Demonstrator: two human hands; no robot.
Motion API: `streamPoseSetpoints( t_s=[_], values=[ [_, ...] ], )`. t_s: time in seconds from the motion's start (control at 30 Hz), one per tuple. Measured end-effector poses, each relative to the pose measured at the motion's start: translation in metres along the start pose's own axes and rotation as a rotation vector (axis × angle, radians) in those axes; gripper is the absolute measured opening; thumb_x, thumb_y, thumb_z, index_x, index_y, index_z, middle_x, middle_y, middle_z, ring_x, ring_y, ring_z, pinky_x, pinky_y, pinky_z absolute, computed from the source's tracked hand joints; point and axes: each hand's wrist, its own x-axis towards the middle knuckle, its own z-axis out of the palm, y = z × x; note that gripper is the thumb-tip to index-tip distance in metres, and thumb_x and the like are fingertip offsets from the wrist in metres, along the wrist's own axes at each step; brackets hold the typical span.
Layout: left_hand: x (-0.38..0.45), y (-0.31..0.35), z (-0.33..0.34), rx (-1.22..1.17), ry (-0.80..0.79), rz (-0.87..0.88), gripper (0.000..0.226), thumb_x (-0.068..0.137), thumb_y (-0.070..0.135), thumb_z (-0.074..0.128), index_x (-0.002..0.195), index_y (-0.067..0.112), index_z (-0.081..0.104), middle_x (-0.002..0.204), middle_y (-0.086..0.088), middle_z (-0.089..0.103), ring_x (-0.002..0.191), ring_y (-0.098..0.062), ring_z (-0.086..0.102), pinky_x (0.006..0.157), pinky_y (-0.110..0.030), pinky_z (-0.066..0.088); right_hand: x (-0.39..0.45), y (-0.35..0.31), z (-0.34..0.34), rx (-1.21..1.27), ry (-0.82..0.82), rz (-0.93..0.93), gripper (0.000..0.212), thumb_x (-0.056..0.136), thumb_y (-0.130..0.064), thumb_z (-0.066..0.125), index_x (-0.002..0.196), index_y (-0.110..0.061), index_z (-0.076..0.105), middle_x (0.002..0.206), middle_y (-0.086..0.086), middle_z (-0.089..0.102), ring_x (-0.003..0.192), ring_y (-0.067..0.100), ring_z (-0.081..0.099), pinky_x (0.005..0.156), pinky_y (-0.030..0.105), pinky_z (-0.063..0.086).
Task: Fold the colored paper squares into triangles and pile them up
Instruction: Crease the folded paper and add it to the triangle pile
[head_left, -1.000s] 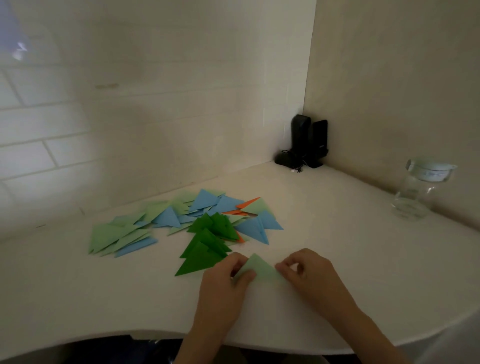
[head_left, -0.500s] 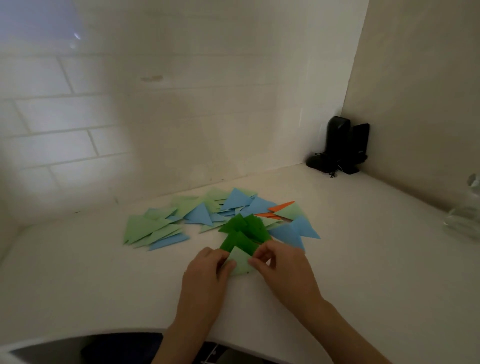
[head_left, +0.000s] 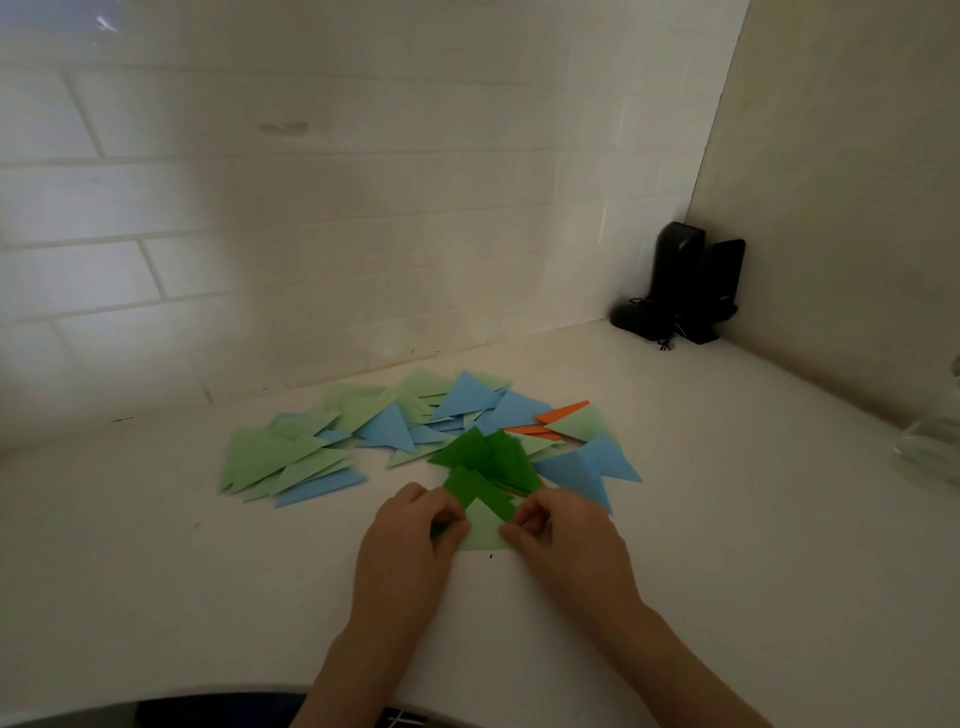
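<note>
A light green folded triangle lies on the white table at the near edge of a spread of folded triangles. My left hand pinches its left corner and my right hand pinches its right corner. Just behind it sit dark green triangles, partly overlapping its tip. Further back lie several blue triangles, light green triangles and orange ones, loosely overlapping rather than in a neat stack.
Black devices with a cable stand in the back right corner. A clear glass jar sits at the right edge. A tiled wall runs behind the papers. The table's curved front edge is near me.
Both hands carried the light green triangle forward and left, from open table up against the dark green triangles. The view shifted left, pushing the jar to the frame's edge.
</note>
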Motion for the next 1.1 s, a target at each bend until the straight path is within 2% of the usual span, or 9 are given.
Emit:
streamPoseSetpoints(
  t_s=[0.17, 0.3, 0.5, 0.67, 0.8, 0.87, 0.93, 1.03, 1.1],
  values=[
    [-0.005, -0.006, -0.005, 0.020, -0.038, 0.056, 0.010, 0.082, 0.020, 0.071, 0.089, 0.026, 0.075, 0.083, 0.013, 0.055, 0.079, -0.008, 0.053, 0.063, -0.016, 0.040, 0.001, 0.004, -0.002, 0.012, -0.029, -0.014, 0.011, 0.080, -0.039, 0.067, 0.078, -0.035, 0.057, 0.078, -0.015, 0.057, 0.070, 0.000, 0.050, 0.055, 0.014, 0.032],
    [-0.005, -0.011, -0.009, -0.028, -0.044, 0.046, 0.010, 0.082, 0.016, 0.072, 0.088, 0.023, 0.076, 0.083, 0.011, 0.057, 0.074, -0.007, 0.054, 0.064, -0.018, 0.041, 0.002, 0.008, -0.002, 0.032, -0.036, -0.026, 0.012, 0.081, -0.036, 0.067, 0.077, -0.034, 0.056, 0.076, -0.015, 0.058, 0.069, 0.001, 0.051, 0.057, 0.015, 0.036],
    [-0.005, -0.009, -0.014, -0.117, -0.066, 0.024, 0.016, 0.081, 0.008, 0.071, 0.087, 0.021, 0.077, 0.082, 0.009, 0.060, 0.073, 0.004, 0.052, 0.065, -0.004, 0.037, 0.001, 0.012, -0.001, 0.098, -0.020, -0.066, 0.008, 0.081, -0.029, 0.068, 0.079, -0.028, 0.060, 0.075, -0.012, 0.059, 0.065, 0.003, 0.050, 0.059, 0.018, 0.041],
    [0.000, -0.011, -0.017, -0.116, -0.110, -0.005, 0.023, 0.086, 0.004, 0.064, 0.087, 0.024, 0.076, 0.085, 0.009, 0.061, 0.076, 0.006, 0.054, 0.065, -0.004, 0.037, -0.001, 0.013, -0.006, 0.137, -0.005, -0.122, 0.002, 0.085, -0.018, 0.064, 0.085, -0.019, 0.066, 0.075, -0.010, 0.058, 0.067, 0.001, 0.051, 0.059, 0.011, 0.038],
    [0.001, -0.009, -0.018, -0.068, -0.032, 0.046, 0.021, 0.085, 0.005, 0.066, 0.088, 0.024, 0.073, 0.085, 0.008, 0.062, 0.073, -0.004, 0.056, 0.065, -0.014, 0.044, -0.005, 0.019, -0.013, 0.105, 0.021, -0.180, 0.006, 0.087, -0.019, 0.062, 0.088, -0.022, 0.067, 0.085, -0.006, 0.061, 0.072, 0.006, 0.055, 0.064, 0.014, 0.042],
    [0.006, -0.003, -0.016, -0.018, 0.045, 0.124, 0.016, 0.083, 0.008, 0.069, 0.093, 0.021, 0.071, 0.093, 0.007, 0.061, 0.083, -0.010, 0.056, 0.068, -0.017, 0.045, -0.004, 0.024, -0.016, 0.029, 0.135, -0.227, 0.007, 0.084, -0.017, 0.064, 0.087, -0.023, 0.067, 0.085, -0.008, 0.058, 0.074, 0.005, 0.053, 0.065, 0.014, 0.039],
    [0.013, 0.005, -0.010, 0.024, 0.069, 0.199, 0.019, 0.084, 0.014, 0.069, 0.103, 0.016, 0.069, 0.108, 0.003, 0.061, 0.100, -0.013, 0.054, 0.081, -0.019, 0.043, -0.002, 0.029, -0.019, -0.057, 0.272, -0.269, 0.012, 0.080, -0.015, 0.068, 0.090, -0.022, 0.067, 0.091, -0.008, 0.057, 0.084, 0.008, 0.053, 0.070, 0.016, 0.040],
    [0.021, 0.012, 0.007, 0.104, 0.004, 0.279, 0.028, 0.092, 0.025, 0.054, 0.110, 0.010, 0.068, 0.124, -0.007, 0.060, 0.116, -0.023, 0.054, 0.097, -0.036, 0.046, 0.002, 0.034, -0.019, -0.197, 0.410, -0.325, 0.023, 0.078, -0.016, 0.067, 0.100, -0.021, 0.068, 0.106, -0.002, 0.063, 0.099, 0.016, 0.058, 0.080, 0.031, 0.049],
    [0.026, 0.009, 0.020, 0.199, -0.076, 0.273, 0.040, 0.093, 0.029, 0.038, 0.110, 0.009, 0.069, 0.124, -0.011, 0.062, 0.115, -0.029, 0.058, 0.098, -0.042, 0.044, 0.005, 0.039, -0.014, -0.326, 0.408, -0.335, 0.028, 0.082, -0.029, 0.053, 0.104, -0.021, 0.068, 0.112, 0.001, 0.065, 0.105, 0.019, 0.061, 0.083, 0.034, 0.050]
  ],
)
